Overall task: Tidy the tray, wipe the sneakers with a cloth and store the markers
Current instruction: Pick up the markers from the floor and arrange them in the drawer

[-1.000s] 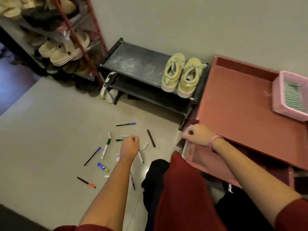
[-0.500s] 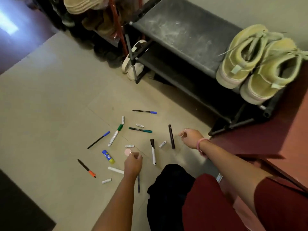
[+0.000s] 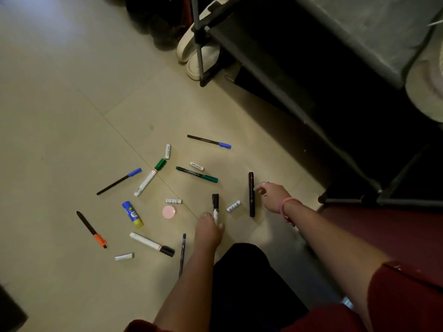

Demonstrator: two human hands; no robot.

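**Hands among the scattered markers**

While markers lie strewn over the pale tiled floor point(image 3: 60, 104), the person's left hand point(image 3: 208, 230) curls its fingers round the white barrel of a black-capped marker point(image 3: 215, 203), whose cap points away from the person. The right hand point(image 3: 273, 196), a pink band point(image 3: 286, 204) at its wrist, reaches with loosely curled fingers to the black marker point(image 3: 251, 194) just beside it; whether the fingertips touch it cannot be told. Further left lie a green-capped white marker point(image 3: 149, 177), a teal pen point(image 3: 196, 174), two blue-capped pens point(image 3: 118, 181) point(image 3: 209, 141), an orange-tipped pen point(image 3: 91, 230), a glue stick point(image 3: 132, 214), a pink round lid point(image 3: 169, 212) and a second white marker point(image 3: 152, 244). A dark shoe rack point(image 3: 311, 68) stands beyond, with pale slippers point(image 3: 191, 51) at its leg.
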